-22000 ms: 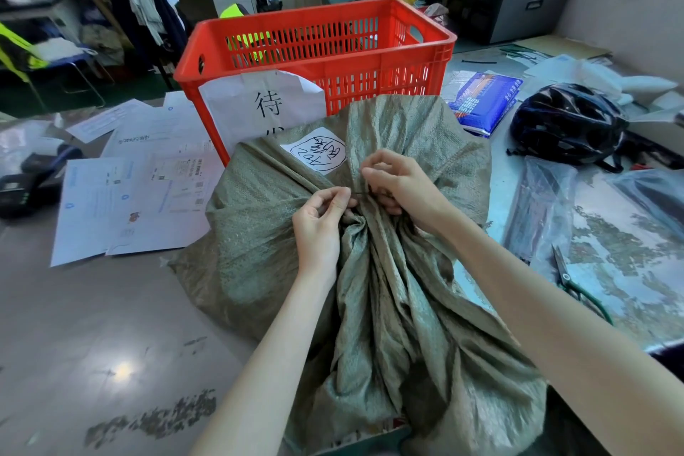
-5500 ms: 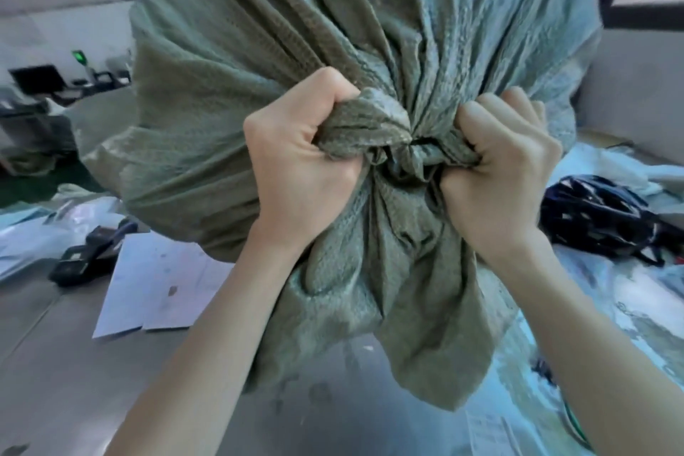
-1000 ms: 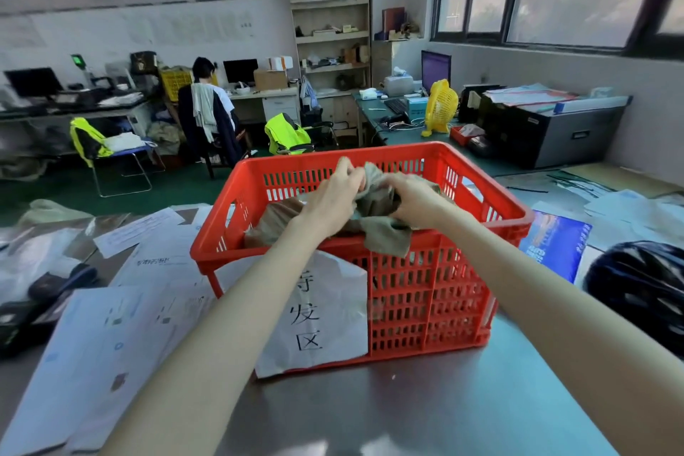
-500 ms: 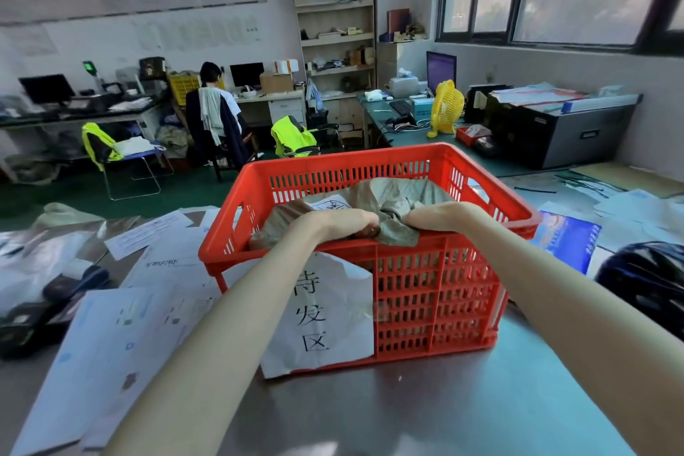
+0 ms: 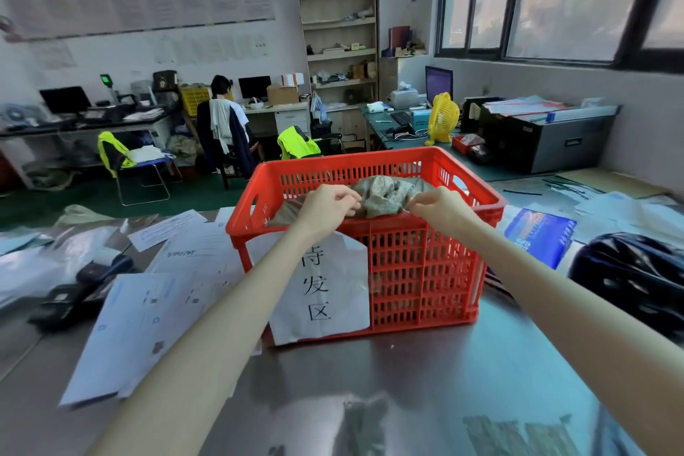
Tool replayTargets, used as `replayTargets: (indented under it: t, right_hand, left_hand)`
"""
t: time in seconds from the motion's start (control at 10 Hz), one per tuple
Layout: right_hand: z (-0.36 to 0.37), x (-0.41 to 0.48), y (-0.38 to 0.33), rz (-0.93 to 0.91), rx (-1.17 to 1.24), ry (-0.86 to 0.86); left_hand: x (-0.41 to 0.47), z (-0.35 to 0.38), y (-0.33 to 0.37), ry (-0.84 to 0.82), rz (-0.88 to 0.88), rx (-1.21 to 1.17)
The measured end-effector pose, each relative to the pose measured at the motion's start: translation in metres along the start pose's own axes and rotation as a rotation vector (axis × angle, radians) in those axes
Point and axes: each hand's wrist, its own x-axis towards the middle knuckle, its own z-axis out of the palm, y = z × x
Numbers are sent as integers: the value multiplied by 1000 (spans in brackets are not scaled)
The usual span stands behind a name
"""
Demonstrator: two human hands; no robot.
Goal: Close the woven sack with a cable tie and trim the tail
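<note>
The grey-green woven sack [image 5: 385, 191] lies bunched inside the red plastic crate [image 5: 422, 270] on the metal table. My left hand [image 5: 327, 205] and my right hand [image 5: 436, 205] hover over the crate's near rim, one on each side of the sack's gathered top. Their fingers are loosely curled and hold nothing; the fingertips are close to the fabric. Neither a cable tie on the sack nor a cutting tool shows.
A white paper sign [image 5: 322, 289] hangs on the crate's front. Loose papers [image 5: 148, 318] and a black device [image 5: 77, 292] lie left; a blue booklet [image 5: 540, 237] and black helmet [image 5: 629, 274] lie right. A person [image 5: 222, 122] sits at a far desk.
The sack was carried by its neck and set down into the crate. Half a second ago both hands pressed on it; now they have let go and risen to the near rim.
</note>
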Motion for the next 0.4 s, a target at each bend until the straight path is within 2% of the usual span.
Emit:
replayTargets:
  t: [0.2,0.3,0.4]
  right_hand:
    - [7,-48,5,18,250,-125]
    - [10,-62,9,57,437,-216]
    - [6,-73,9,118,666,-224]
  left_hand:
    - [-52,1,0,-9,-114,-210]
    - [-73,1,-2,-23,-169,-325]
    - [-88,-4,1,-1,-220,-427]
